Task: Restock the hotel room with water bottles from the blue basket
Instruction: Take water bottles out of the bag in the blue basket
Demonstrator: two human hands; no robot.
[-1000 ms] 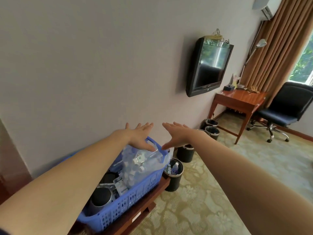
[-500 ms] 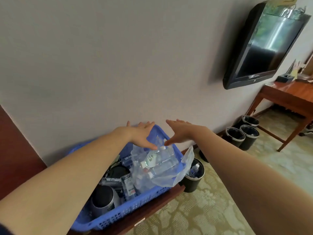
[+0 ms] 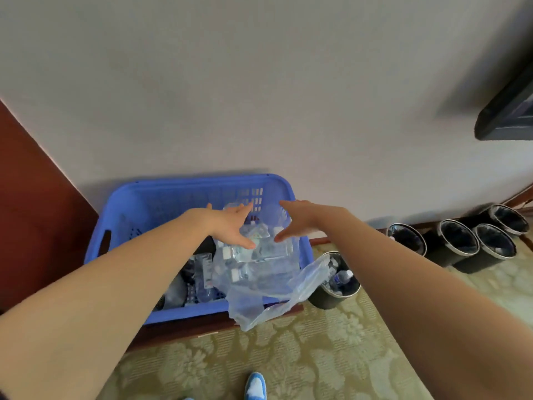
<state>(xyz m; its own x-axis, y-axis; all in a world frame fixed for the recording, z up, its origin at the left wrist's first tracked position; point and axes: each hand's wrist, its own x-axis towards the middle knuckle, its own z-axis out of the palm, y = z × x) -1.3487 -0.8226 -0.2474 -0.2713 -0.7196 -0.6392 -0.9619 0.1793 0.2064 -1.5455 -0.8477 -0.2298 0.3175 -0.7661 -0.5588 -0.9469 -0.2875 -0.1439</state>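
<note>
Now the head has tipped down, so the view looks right into the blue basket [image 3: 202,181] and not along the wall. The TV [image 3: 507,116] has slid off to the top corner. Both arms have come lower too.

The left hand [image 3: 230,226] and the right hand [image 3: 300,222] reach out side by side over the water bottles [image 3: 259,252]. They are close but do not touch each other. The fingers of both hands are straight and spread, and they hold nothing yet. The 2 thumbs point down at the top bottle. I cannot tell if they touch it.

The water bottles lie in a clear plastic bag [image 3: 259,304] in the right part of the basket. The bag's loose end hangs over the front rim. The basket sits on a low wooden desk [image 3: 187,327] by the wall. 1 black bin [image 3: 323,298] stands on the floor just beside it.

I think the reach is almost done. No bottle is out of the basket, so the job is only starting. The next move should be to close the hands on a bottle. The slippery bag could get in the way.
</note>
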